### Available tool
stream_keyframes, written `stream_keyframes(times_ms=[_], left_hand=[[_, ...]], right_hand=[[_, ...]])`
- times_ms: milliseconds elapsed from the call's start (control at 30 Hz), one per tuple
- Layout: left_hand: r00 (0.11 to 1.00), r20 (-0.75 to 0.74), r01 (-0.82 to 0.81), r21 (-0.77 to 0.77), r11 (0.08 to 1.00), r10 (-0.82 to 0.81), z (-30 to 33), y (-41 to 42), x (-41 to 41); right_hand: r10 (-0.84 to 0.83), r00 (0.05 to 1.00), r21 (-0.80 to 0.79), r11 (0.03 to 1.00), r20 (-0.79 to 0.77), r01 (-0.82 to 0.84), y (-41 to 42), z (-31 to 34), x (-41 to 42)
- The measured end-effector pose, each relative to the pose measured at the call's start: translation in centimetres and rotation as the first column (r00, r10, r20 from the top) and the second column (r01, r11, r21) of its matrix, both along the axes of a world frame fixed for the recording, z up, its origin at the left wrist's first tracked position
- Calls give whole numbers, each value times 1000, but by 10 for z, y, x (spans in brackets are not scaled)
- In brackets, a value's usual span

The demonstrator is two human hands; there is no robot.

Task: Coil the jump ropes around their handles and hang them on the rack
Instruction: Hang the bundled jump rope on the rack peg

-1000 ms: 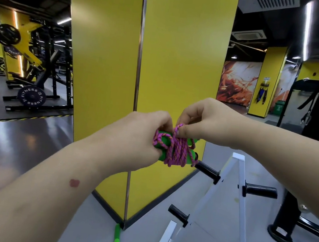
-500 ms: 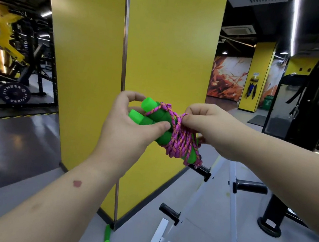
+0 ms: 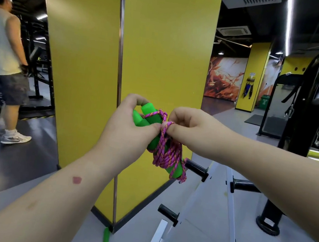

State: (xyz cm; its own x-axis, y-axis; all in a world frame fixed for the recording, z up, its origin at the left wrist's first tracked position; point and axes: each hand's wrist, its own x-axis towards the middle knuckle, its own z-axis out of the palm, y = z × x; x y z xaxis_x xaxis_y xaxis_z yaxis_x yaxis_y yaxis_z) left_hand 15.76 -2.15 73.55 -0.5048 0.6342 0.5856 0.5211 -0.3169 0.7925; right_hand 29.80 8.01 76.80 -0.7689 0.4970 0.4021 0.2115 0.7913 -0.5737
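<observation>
My left hand (image 3: 125, 126) grips the upper ends of two green jump-rope handles (image 3: 147, 117) held side by side in front of me. A pink and orange rope (image 3: 165, 155) is wound in loose coils around the handles' lower half. My right hand (image 3: 190, 127) pinches a strand of that rope beside the left thumb. Below and to the right stands a white A-frame rack (image 3: 229, 206) with black pegs (image 3: 196, 168). A second green handle (image 3: 105, 241) with a bit of blue rope lies on the floor at the pillar's base.
A wide yellow pillar (image 3: 143, 48) rises directly behind my hands. A person in a white top (image 3: 4, 53) stands at the far left near weight racks. A black exercise machine (image 3: 316, 112) stands at the right. Grey floor spreads around the rack.
The handles have tilted from lying sideways to slanting down to the right. My right hand has shifted to pinch a strand at the left thumb. A person has come into view at left.
</observation>
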Motion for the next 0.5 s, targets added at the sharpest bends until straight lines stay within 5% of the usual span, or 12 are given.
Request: stream_keyframes(times_ms=[200, 333, 500], left_hand=[[990, -137, -36, -43, 998, 30, 5, -3, 5], [976, -212, 21, -150, 988, -53, 10, -6, 6], [970, -150, 153, -225, 962, -189, 14, -5, 6]], right_hand=[[28, 987, 34, 999, -161, -23, -4, -5, 3], [39, 975, 470, 880, -219, 71, -1, -14, 4], [58, 978, 560, 826, -201, 66, 1, -10, 4]])
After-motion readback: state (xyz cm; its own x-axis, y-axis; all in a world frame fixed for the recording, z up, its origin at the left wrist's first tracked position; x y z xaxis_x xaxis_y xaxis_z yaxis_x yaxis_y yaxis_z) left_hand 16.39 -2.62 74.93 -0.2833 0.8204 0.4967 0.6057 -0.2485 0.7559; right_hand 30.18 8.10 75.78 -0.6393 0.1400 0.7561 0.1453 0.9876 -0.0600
